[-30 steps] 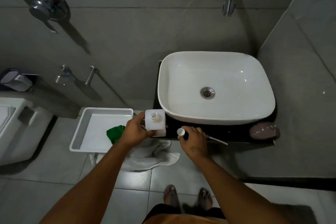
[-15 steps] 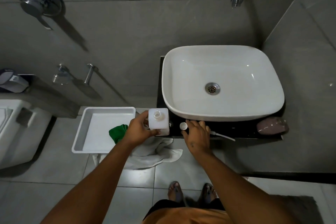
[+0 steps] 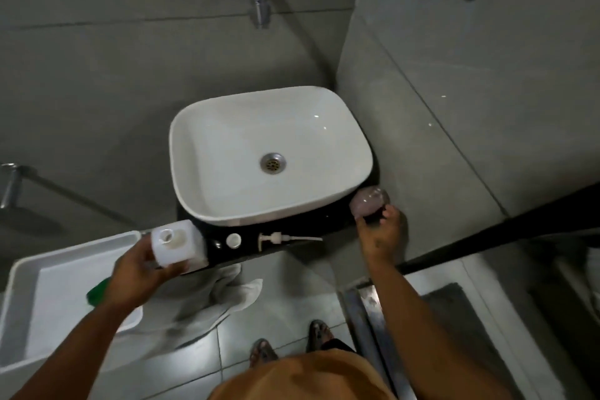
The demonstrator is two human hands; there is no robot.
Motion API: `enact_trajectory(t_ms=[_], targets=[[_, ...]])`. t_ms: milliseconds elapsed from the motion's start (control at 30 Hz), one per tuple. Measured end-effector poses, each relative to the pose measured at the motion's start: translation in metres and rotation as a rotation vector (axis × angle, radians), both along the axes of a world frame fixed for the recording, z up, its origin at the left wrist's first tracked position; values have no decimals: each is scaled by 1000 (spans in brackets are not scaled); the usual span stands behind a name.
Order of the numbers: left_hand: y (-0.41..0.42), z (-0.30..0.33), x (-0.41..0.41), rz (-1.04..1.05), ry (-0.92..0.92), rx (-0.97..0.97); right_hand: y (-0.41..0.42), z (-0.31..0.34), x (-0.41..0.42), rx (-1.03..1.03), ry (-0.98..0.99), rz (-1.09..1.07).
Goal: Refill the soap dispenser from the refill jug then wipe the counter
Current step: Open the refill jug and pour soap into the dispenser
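Observation:
My left hand [image 3: 143, 268] grips a white square refill jug [image 3: 177, 245] with its neck uncapped, at the left end of the black counter [image 3: 328, 226]. The jug's white cap [image 3: 233, 240] lies on the counter beside it. A pump head with its tube [image 3: 285, 239] lies on the counter to the cap's right. My right hand [image 3: 380, 234] is at the counter's right end, fingers curled round a pinkish rounded soap dispenser bottle [image 3: 368, 201] that lies against the wall.
A white basin [image 3: 207, 127] fills most of the counter, with a tap [image 3: 258, 0] on the wall above. A white tray [image 3: 35, 295] holding a green cloth [image 3: 97, 291] and a white towel [image 3: 227, 295] are on the floor below the counter.
My right hand left the cap on the counter and went right to the dispenser bottle. My left hand tilted the jug slightly toward me. The camera swung to the right.

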State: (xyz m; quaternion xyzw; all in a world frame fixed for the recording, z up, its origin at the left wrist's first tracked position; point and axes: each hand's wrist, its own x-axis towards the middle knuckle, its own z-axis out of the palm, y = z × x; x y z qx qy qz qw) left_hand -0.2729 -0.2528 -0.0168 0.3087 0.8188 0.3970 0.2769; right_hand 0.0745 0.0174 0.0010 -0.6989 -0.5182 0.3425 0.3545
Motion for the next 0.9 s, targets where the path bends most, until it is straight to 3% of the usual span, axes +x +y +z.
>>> enact_trajectory(t_ms=[100,367,567,700,900], targets=[[-1,2,0,-32,18,-8,14,18,10,-47,-106,45],[5,14,6,-10,38,-20,30,21,4,-113,-13,102],[2,23,27,34,26,89,29,28,11,-32,-12,152],[4,65,40,63,23,184,23,51,16,73,-21,279],[46,167,43,-20,116,347,17,98,-20,184,203,458]])
